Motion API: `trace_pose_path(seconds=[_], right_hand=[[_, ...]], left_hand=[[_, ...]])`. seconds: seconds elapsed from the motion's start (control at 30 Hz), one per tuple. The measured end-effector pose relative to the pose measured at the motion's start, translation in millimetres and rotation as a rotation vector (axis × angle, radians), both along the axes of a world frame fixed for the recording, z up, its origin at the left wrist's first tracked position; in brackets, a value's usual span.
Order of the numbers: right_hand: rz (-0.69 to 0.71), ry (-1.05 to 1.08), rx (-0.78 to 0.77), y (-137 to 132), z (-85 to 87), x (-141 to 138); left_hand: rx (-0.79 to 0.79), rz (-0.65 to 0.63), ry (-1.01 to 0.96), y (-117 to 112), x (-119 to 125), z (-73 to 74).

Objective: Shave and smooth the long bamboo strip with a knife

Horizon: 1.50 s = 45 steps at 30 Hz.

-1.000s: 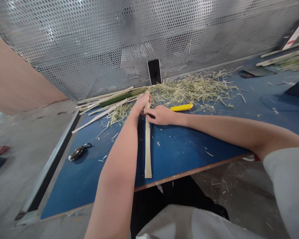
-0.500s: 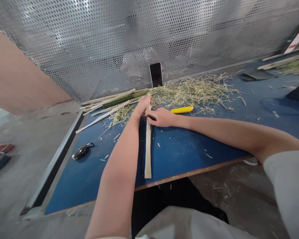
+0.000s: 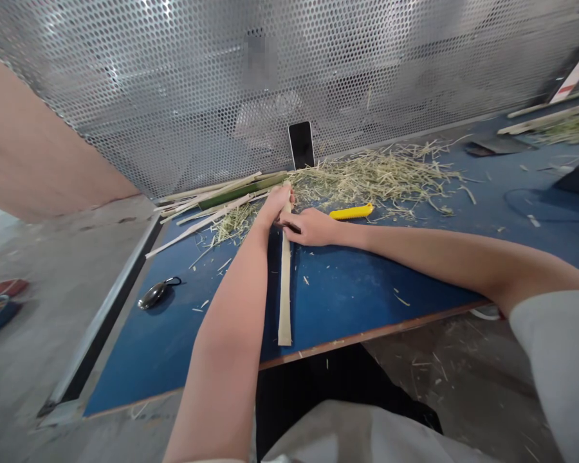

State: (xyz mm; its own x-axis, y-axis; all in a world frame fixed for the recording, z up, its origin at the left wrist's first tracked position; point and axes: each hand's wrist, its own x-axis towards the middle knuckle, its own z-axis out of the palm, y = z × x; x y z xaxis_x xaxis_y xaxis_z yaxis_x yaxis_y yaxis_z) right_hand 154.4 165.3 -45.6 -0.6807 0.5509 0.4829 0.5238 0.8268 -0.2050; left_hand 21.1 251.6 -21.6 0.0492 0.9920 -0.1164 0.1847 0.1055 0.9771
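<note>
A pale, flat bamboo strip (image 3: 285, 289) points from the table's front edge toward the far side. My left hand (image 3: 280, 198) is closed around its far part. Just nearer to me, my right hand (image 3: 309, 227) is closed at the strip, with a small dark tool (image 3: 293, 226) showing between thumb and fingers. Most of that tool is hidden, so its kind is unclear. A yellow-handled cutter (image 3: 351, 212) lies behind my right wrist. Thin bamboo shavings (image 3: 381, 177) are heaped beyond my hands.
Split bamboo pieces (image 3: 222, 199), one green, lie at the back left. A phone (image 3: 302, 145) leans against the perforated metal screen (image 3: 174, 96). A dark oval object with a loop (image 3: 154, 294) rests on the blue table (image 3: 139, 360) at left. More strips (image 3: 545, 119) lie far right.
Both hands stay closed at nearly the same place on the strip. The view and the strip's near end have shifted very slightly left.
</note>
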Motion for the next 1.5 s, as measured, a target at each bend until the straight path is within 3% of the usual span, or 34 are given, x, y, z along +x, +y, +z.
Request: trace_pose_path(seconds=[0.13, 0.2, 0.43, 0.57, 0.8, 0.87, 1.0, 1.07, 1.23, 1.4, 1.5], right_hand=[[0.215, -0.003, -0.020, -0.1, 1.2, 4.5], [0.253, -0.022, -0.016, -0.2, 0.8, 4.8], [0.014, -0.022, 0.009, 5.4, -3.4, -0.9], [0.037, -0.013, -0.002, 4.5, -1.6, 1.3], [0.257, -0.009, 0.007, -0.8, -0.4, 5.8], [0.213, -0.011, 0.013, 0.2, -1.2, 4.2], [-0.005, -0.006, 0.055, 3.3, -3.0, 0.9], [0.018, -0.021, 0.075, 3.0, -3.2, 1.5], [0.225, -0.052, 0.079, 0.2, -2.5, 4.6], [0.032, -0.018, 0.068, 3.7, -3.7, 1.4], [0.056, -0.033, 0.114, 3.1, -4.3, 2.0]], left_hand=[[0.006, 0.019, -0.010, 1.4, 1.8, -1.1], [0.009, 0.013, -0.009, 1.8, 1.9, -1.4], [0.032, -0.017, -0.002, 2.7, -3.0, -2.5], [0.009, -0.004, -0.028, 3.9, -1.5, -3.0], [0.008, -0.010, -0.005, 2.7, 1.7, -0.9], [0.010, -0.014, -0.004, 1.3, 1.1, 0.2], [0.012, -0.017, -0.010, 0.9, 0.2, 0.3], [0.010, -0.017, -0.012, 1.8, 0.3, -0.8], [0.007, -0.032, -0.015, 3.4, 0.4, -2.5], [0.000, -0.019, -0.009, 2.8, -0.4, -1.0], [0.000, -0.016, -0.011, 2.5, 0.4, -0.6]])
